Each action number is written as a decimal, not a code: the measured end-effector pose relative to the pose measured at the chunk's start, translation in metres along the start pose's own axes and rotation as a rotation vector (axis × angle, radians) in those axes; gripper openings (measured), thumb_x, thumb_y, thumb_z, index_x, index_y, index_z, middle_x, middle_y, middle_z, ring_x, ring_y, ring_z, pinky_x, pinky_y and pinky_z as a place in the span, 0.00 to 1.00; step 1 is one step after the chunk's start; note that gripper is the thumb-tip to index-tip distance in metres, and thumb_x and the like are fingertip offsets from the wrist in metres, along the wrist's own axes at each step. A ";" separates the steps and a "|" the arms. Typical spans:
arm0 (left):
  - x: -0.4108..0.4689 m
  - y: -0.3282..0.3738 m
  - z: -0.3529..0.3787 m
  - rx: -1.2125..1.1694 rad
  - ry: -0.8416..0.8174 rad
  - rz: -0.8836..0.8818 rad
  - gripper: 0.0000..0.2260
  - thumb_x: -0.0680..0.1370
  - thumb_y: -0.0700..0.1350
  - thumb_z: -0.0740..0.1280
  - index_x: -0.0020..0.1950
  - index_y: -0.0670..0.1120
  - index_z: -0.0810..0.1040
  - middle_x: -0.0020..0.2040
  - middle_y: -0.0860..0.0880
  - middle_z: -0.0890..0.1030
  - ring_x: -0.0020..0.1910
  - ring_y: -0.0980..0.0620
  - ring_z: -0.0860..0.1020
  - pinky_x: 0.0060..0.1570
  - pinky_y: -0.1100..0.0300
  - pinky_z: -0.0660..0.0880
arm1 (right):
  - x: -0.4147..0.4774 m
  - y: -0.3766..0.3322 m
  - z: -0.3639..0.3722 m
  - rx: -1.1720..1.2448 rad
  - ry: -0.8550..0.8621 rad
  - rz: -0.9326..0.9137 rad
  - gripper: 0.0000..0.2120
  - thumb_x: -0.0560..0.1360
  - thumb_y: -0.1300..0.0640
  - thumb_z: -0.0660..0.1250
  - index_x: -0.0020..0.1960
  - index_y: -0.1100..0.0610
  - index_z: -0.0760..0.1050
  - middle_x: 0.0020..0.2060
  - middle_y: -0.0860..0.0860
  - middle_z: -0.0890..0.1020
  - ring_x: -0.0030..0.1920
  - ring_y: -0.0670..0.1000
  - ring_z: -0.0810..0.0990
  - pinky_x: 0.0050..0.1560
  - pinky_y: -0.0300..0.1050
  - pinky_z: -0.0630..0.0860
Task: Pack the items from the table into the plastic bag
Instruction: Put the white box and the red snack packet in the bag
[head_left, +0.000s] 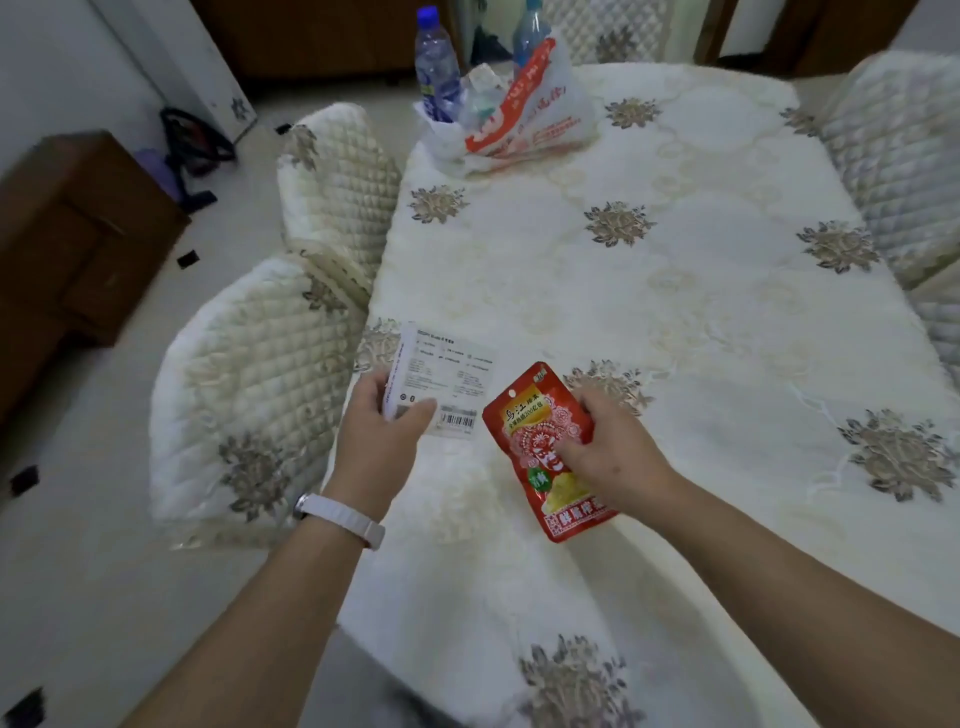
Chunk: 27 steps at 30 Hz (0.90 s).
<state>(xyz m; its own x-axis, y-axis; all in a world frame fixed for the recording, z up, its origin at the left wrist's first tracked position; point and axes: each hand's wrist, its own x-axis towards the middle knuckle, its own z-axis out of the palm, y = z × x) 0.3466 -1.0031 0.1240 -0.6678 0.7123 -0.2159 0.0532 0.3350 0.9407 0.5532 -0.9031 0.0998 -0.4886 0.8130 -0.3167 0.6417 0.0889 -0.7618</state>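
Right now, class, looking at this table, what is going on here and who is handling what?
A person is at the near end of the cream embroidered table. The left hand holds a flat white cardboard box in its grip; the right hand pinches a red foil snack packet. At the far end sits the white-and-red plastic bag, with two clear blue-capped bottles apparently standing in it. Neither held item is bagged yet.

Quilted chair (249, 379) — floral-patterned; brown wooden cabinet (78, 234) far left; dark bag (195, 143) beyond it
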 end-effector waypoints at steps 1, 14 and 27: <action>-0.005 -0.003 -0.021 -0.018 0.006 0.013 0.14 0.76 0.38 0.70 0.59 0.49 0.73 0.51 0.56 0.81 0.46 0.61 0.82 0.46 0.60 0.79 | -0.007 -0.016 0.013 -0.014 0.009 -0.015 0.13 0.75 0.56 0.69 0.56 0.48 0.69 0.44 0.42 0.78 0.43 0.45 0.81 0.42 0.43 0.78; -0.049 -0.056 -0.357 -0.192 0.255 0.056 0.12 0.76 0.38 0.70 0.56 0.49 0.73 0.53 0.52 0.83 0.50 0.55 0.83 0.49 0.53 0.81 | -0.061 -0.254 0.234 -0.097 -0.069 -0.268 0.15 0.75 0.56 0.70 0.58 0.47 0.69 0.47 0.44 0.80 0.45 0.46 0.81 0.42 0.43 0.78; -0.022 -0.091 -0.526 -0.266 0.476 -0.005 0.11 0.77 0.39 0.68 0.56 0.49 0.72 0.54 0.52 0.82 0.49 0.55 0.83 0.45 0.59 0.81 | -0.010 -0.394 0.378 -0.051 -0.268 -0.378 0.12 0.77 0.56 0.68 0.59 0.49 0.72 0.46 0.43 0.81 0.45 0.46 0.82 0.44 0.45 0.81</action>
<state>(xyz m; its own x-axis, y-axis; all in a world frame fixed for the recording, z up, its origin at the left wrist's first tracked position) -0.0345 -1.3735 0.1803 -0.9331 0.3327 -0.1365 -0.0994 0.1262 0.9870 0.0822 -1.1637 0.1894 -0.8251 0.5415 -0.1615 0.4136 0.3840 -0.8255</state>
